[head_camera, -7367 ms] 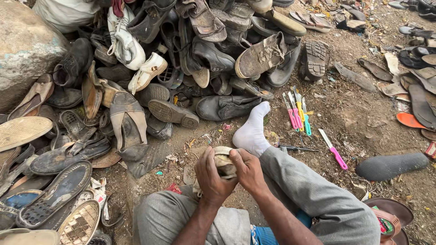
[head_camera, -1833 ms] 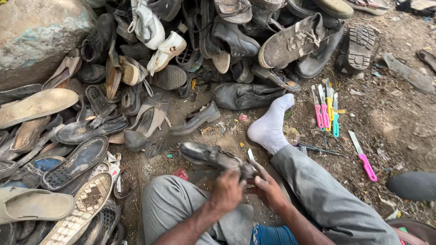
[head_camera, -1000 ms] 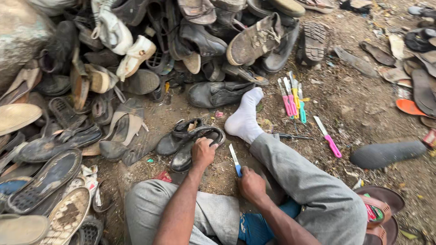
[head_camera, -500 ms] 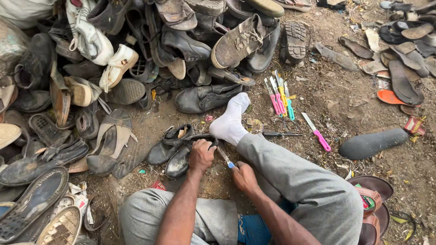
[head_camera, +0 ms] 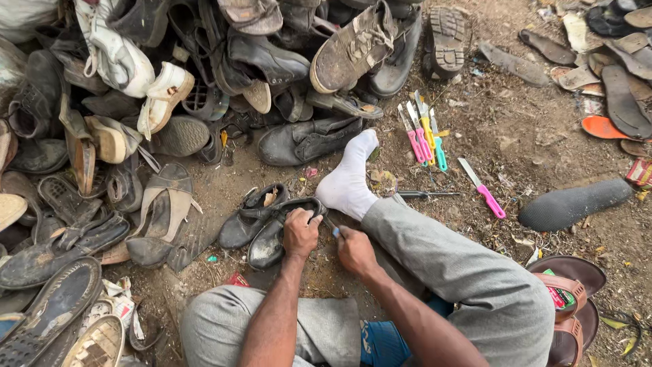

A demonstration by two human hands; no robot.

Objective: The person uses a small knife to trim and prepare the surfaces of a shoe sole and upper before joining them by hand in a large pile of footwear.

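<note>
Bare brown dirt ground point(head_camera: 523, 122), littered with scraps and pebbles, serves as the work surface, outdoors, with no walls in view. Along the top and left a dense heap of worn shoes point(head_camera: 204, 75) and sandals crowds in, leaving only a small open patch of earth in the middle and a looser stretch to the right. In that patch lies a black shoe point(head_camera: 278, 228), just beside a second dark shoe point(head_camera: 248, 217) and close to the person's white-socked foot point(head_camera: 348, 182). The left hand point(head_camera: 301, 233) is clenched over the black shoe's rear rim, pinning it to the ground. The right hand point(head_camera: 354, 250) is closed around a small blue-handled knife point(head_camera: 334, 230), its blade end meeting the shoe near the left hand's fingers. The grey-trousered legs hem the spot in from below and from the right. Farther right lie several pink, yellow and teal-handled knives point(head_camera: 424, 136), a single pink-handled knife point(head_camera: 483, 189), a dark awl-like tool point(head_camera: 424, 194), a loose black sole point(head_camera: 574, 202) and brown sandals point(head_camera: 570, 299)
</note>
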